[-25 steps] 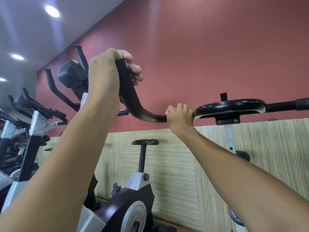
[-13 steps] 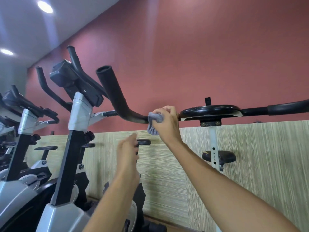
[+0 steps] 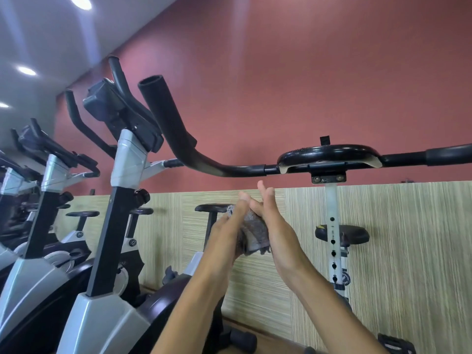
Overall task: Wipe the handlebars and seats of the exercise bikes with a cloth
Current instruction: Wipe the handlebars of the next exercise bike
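The black handlebar (image 3: 176,134) of the nearest exercise bike curves up at the left and runs right across a centre pad (image 3: 329,152). Below the bar my two hands meet with a grey cloth (image 3: 255,231) between them. My left hand (image 3: 224,233) grips the cloth on its left side. The palm of my right hand (image 3: 278,226) lies against the cloth with its fingers straight and pointing up. Neither hand touches the bar. A black seat (image 3: 357,235) shows behind the white post (image 3: 332,213).
More bikes stand in a row at the left, the closest with a grey and black column (image 3: 120,200) and a console (image 3: 115,108). Another seat (image 3: 209,208) sits behind my hands. A striped wall panel (image 3: 408,251) lies under a red wall.
My left hand let go of the upright bar end and came down. My right hand left the bar with the cloth, and both hands now meet around it below the bar.
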Motion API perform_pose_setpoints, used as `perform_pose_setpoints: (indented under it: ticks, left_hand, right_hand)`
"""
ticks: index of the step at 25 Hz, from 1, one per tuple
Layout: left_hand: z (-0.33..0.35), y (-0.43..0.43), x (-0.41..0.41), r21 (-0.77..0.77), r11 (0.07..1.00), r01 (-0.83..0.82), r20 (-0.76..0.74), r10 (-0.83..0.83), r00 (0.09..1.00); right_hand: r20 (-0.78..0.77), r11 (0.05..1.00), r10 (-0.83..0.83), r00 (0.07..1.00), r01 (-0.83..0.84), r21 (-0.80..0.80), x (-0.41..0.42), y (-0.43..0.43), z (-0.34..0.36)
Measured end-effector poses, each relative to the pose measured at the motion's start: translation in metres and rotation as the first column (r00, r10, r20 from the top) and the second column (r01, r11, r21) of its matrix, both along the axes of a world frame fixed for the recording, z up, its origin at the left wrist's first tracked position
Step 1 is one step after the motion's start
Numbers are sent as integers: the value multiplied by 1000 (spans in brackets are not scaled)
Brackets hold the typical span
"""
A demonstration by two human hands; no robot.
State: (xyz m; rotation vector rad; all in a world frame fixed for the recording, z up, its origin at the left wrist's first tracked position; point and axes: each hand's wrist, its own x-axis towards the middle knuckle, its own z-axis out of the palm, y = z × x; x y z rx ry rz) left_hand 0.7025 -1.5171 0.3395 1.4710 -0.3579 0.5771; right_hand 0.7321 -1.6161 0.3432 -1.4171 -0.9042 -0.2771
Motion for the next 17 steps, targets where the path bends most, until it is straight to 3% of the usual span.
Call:
perform_pose_setpoints:
  ticks: [3,6,8,10,12,14,17]
  left_hand:
    - [-2,-3,12,-30,998,-51,80,53,995]
    - [8,4,20,-87,994,58,65,-52,997]
    - [13,9,30,-32,995,95,82,-93,992]
    - [4,11,46,5,991,-133,189,130,973]
    - [-10,7,57,-29,885,-464,402,435,806]
    - [-20,-6,62,53,823,-566,596,429,679]
    - [-19,-17,87,135,721,-679,717,402,569]
  right_hand:
    - [-12,996,84,996,-85,-30,4,-17,8]
    - [-71,992,-22,997,13,-124,17,-35,22]
    - [-42,975,-113,993,103,-195,22,-40,34]
    - [82,930,-281,956,293,-224,30,-38,43]
    - [226,846,-452,863,495,-200,33,-32,52]
    - [298,795,-522,799,583,-169,28,-24,60]
    - [382,711,-569,728,669,-215,18,-16,74]
